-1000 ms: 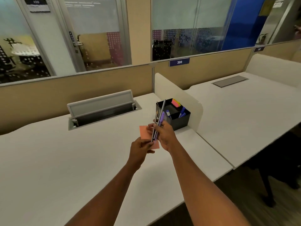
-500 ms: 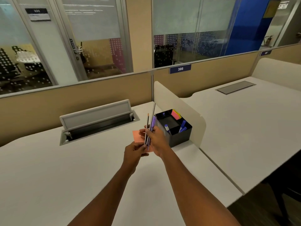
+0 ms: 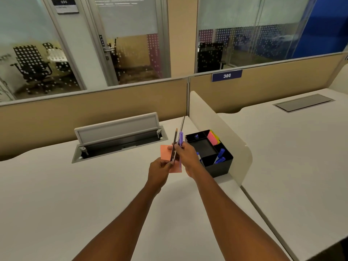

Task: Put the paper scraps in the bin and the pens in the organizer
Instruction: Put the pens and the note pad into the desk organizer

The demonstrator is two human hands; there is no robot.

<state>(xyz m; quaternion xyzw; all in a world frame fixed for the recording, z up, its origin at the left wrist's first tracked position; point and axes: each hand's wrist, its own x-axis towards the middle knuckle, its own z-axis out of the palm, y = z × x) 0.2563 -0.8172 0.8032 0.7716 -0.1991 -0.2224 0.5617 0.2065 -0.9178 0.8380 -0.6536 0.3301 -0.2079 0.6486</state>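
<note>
Black plastic organizer (image 3: 219,167) sits on the white desk (image 3: 75,194) against the low side divider (image 3: 216,117), already holding blue pens (image 3: 220,156) in its near compartment and bright sticky notes (image 3: 213,138) at the back. Just left of it, the right hand (image 3: 185,155) holds a bundle of pens (image 3: 178,140) upright, fingers clamped round the shafts. Left hand (image 3: 160,169) pinches the bundle's lower end, fingertips together. Orange paper scrap (image 3: 165,151) shows behind both hands; whether it is held or lying flat cannot be told.
</note>
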